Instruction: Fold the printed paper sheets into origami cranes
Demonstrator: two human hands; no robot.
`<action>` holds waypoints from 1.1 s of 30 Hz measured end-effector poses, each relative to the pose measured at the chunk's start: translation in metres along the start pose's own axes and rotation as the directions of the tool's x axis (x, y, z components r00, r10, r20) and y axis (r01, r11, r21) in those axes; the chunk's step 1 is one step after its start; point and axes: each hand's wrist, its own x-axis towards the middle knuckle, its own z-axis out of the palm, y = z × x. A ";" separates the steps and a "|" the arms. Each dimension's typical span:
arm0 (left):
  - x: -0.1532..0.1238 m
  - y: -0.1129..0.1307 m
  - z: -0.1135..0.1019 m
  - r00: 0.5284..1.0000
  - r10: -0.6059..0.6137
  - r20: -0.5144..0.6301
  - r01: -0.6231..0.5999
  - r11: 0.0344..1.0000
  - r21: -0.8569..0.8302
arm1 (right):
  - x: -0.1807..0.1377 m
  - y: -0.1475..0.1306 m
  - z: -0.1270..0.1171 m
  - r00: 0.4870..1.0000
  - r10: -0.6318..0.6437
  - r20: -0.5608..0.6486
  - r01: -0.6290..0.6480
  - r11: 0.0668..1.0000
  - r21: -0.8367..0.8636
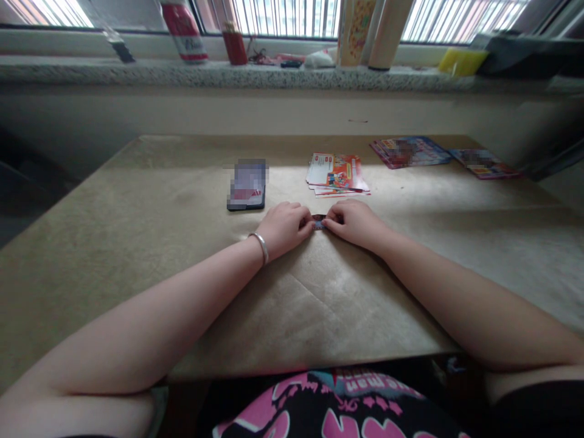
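Observation:
Between my two hands, low over the tabletop, is a small dark and bluish printed piece (319,224), mostly covered by my fingers, so its kind is unclear. My left hand (285,225), with a silver bangle (261,246) at the wrist, pinches its left end. At the right end my right hand (353,223) pinches it with thumb and fingers. Just beyond the hands lies a loose stack of printed cards (340,172), orange and white on top. A phone-like dark slab (249,185), its face blurred out, rests left of the stack.
Two piles of colourful printed booklets or cards, one nearer (410,151) and one at the far right (484,163), lie on the beige-covered table (137,243). Behind it, a stone windowsill (274,76) carries a pink-and-white bottle (185,33), a red container (235,45) and a yellow item (463,61).

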 end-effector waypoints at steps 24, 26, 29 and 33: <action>-0.013 -0.010 -0.005 0.928 0.363 -0.077 -0.336 0.910 0.244 | 0.001 0.000 0.004 0.998 0.058 0.000 -0.058 0.996 0.069; -0.012 -0.010 -0.006 0.927 0.367 -0.077 -0.339 0.908 0.247 | 0.001 0.001 0.004 0.999 0.051 0.000 -0.051 0.996 0.074; -0.012 -0.010 -0.006 0.926 0.370 -0.073 -0.342 0.905 0.254 | 0.001 0.003 0.004 0.999 -0.032 -0.024 0.034 0.997 0.075; -0.013 -0.009 -0.005 0.933 0.354 -0.071 -0.322 0.905 0.277 | -0.004 0.001 0.000 0.982 -0.182 -0.056 0.183 0.983 0.004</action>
